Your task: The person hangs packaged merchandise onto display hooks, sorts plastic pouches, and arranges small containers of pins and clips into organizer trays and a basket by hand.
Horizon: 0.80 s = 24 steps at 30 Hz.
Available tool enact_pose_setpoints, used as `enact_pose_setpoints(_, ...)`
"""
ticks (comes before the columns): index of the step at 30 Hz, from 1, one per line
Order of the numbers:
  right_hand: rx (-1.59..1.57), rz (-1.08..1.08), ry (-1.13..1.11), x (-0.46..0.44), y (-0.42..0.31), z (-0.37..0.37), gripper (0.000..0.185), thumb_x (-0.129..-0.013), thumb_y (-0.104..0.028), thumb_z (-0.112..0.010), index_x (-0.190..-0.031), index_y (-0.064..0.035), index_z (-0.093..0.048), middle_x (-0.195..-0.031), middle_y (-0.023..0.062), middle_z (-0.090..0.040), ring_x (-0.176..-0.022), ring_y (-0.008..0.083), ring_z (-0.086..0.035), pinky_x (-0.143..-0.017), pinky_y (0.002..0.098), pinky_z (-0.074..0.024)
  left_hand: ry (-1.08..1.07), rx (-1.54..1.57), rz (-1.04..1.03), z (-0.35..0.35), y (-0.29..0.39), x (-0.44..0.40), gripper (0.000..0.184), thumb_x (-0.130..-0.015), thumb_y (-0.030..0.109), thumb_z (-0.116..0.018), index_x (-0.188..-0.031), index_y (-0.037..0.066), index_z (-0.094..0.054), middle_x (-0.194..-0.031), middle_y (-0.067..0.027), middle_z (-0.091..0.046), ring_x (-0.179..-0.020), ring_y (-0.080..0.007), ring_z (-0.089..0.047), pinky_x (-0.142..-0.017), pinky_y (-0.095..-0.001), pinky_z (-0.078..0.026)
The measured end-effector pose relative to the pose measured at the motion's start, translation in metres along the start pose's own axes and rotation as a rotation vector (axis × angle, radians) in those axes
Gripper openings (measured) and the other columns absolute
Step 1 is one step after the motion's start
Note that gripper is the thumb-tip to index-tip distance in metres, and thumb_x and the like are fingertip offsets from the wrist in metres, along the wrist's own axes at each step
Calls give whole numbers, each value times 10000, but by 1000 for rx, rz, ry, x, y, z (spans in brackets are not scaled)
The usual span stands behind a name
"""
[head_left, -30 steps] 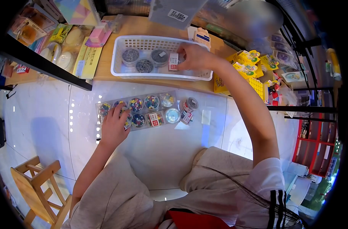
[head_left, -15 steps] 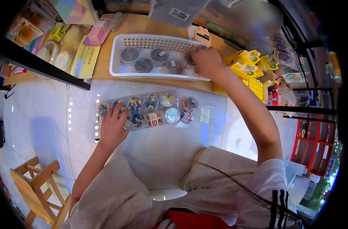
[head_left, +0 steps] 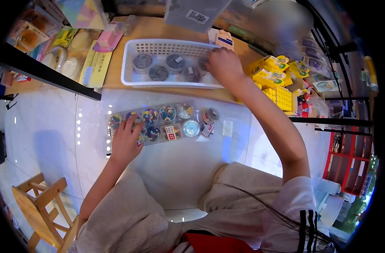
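Note:
A white perforated basket (head_left: 135, 79) on the wooden shelf holds several round clear containers of grey pieces. My right hand (head_left: 226, 65) is over the basket's right end, its fingers curled on a round container (head_left: 203, 63) that it partly covers. On the white floor lies a clear tray (head_left: 154, 142) with two rows of round tubs of coloured pieces, one with a red and white label. My left hand (head_left: 128, 140) rests on the tray's left part, fingers spread over the tubs. Two small round containers, one of them grey-topped (head_left: 212, 114), stand right of the tray.
Yellow boxes (head_left: 270, 78) and a yellow studded block (head_left: 281, 99) are right of the basket. Packaged goods (head_left: 70, 67) lie on the shelf's left. A black metal bar (head_left: 53, 69) crosses the left side. A wooden chair (head_left: 40, 202) stands at lower left.
My right hand has moved to the basket's right end. The labelled container it touched now lies with its grey contents showing, beside a further round container. My left hand has stayed in place.

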State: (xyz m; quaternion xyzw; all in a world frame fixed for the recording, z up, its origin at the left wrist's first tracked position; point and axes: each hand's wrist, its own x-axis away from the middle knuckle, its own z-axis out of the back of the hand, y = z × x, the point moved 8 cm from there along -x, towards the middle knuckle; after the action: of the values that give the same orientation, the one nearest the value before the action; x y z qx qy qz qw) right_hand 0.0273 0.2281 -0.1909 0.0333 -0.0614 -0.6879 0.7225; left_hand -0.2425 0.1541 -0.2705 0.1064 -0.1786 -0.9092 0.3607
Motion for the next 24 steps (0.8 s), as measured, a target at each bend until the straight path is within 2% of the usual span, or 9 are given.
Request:
enact_pose_setpoints(2,-199,25,87,-9,-18,10,213,-723,-234,-624,-747,-23,-631,-844,149,-614,-839,306,-585,-734,386,-468,1,9,-3,3,3,-1,594,-515,92,-725,-1060,122,-491,-1199,-80,-418,-1038,-278,-458,-822,-394,-439)
enact_pose_setpoints(5,-135,-19,-89,-24,-38,-16,267,-726,-279,-627,-790,-21,-645,-845,158,-614,-846,297,-584,-740,396,-460,17,17,3,5,3,-2,504,-538,81,-709,-1004,94,-517,-1191,-66,-437,-1031,-285,-475,-805,-388,-442)
enact_pose_setpoints(8,-199,-6,28,-28,-49,-22,266,-703,-256,-627,-774,0,-615,-769,172,-600,-789,327,-577,-718,407,-461,-2,41,17,3,1,-2,514,-534,82,-710,-1009,95,-515,-1194,-64,-434,-1038,-282,-472,-806,-391,-441)
enact_pose_setpoints(11,-431,-72,118,-28,-40,-24,286,-703,-271,-633,-786,2,-615,-759,183,-597,-810,316,-581,-741,400,-461,8,23,14,4,2,-2,520,-529,81,-712,-1009,97,-511,-1196,-63,-432,-1047,-279,-467,-808,-390,-440)
enact_pose_setpoints(14,-579,-29,109,-32,-33,-35,265,-718,-256,-606,-768,5,-621,-736,183,-597,-790,317,-587,-731,385,-466,9,10,16,4,2,-1,529,-524,80,-713,-1013,102,-511,-1196,-63,-431,-1054,-277,-463,-812,-388,-439)
enact_pose_setpoints(16,-364,-159,77,-26,-23,-5,245,-730,-235,-573,-751,4,-627,-712,182,-601,-734,312,-594,-690,375,-474,4,14,10,4,1,-2,530,-526,83,-715,-1016,106,-512,-1198,-63,-430,-1057,-278,-462,-818,-388,-438)
enact_pose_setpoints(17,-256,-220,58,-23,-18,5,239,-736,-224,-557,-743,3,-631,-700,182,-603,-706,309,-597,-669,370,-477,1,18,10,4,1,0,531,-527,85,-716,-1017,108,-513,-1200,-63,-429,-1059,-278,-462,-821,-387,-437)
enact_pose_setpoints(20,-179,-73,-413,-18,-18,-31,240,-747,-192,-505,-738,6,-641,-689,191,-611,-646,292,-607,-623,362,-488,8,29,7,3,1,-1,531,-527,86,-718,-1017,112,-513,-1199,-64,-430,-1055,-281,-464,-822,-389,-436)
enact_pose_setpoints(24,-414,-77,-421,-14,-10,-41,250,-746,-169,-495,-778,31,-642,-714,211,-614,-704,284,-620,-647,357,-496,19,22,13,4,2,-2,517,-525,81,-716,-1001,108,-516,-1193,-64,-435,-1048,-283,-469,-821,-388,-438)
